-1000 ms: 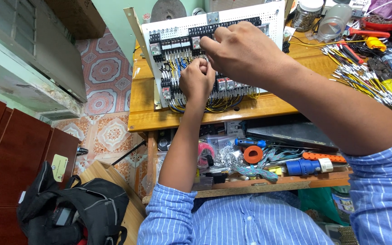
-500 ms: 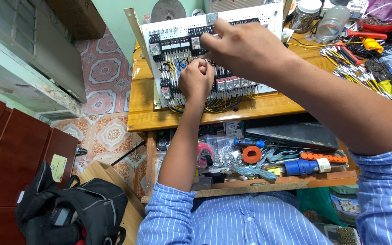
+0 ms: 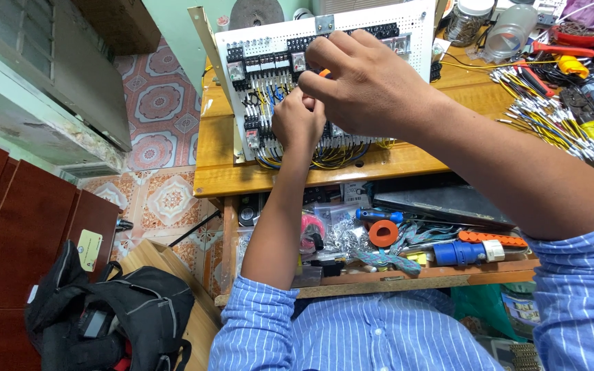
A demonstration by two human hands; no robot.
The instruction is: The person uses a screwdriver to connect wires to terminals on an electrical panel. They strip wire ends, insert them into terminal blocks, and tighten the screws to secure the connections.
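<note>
Control panel point(image 3: 324, 89) hasn't budged, but the right hand point(image 3: 372, 86), pinching an orange-tipped tool, has drifted down toward the left hand point(image 3: 298, 124), which pinches wiring there.

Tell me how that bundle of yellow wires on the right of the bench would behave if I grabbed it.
The bundle of yellow wires would probably flop and sag, since its strands are thin and long. It looks loose and fanned out, not tied, so strands would likely slip away or snag. It seems light, and a push would likely scatter it across the wooden bench rather than roll.
</note>
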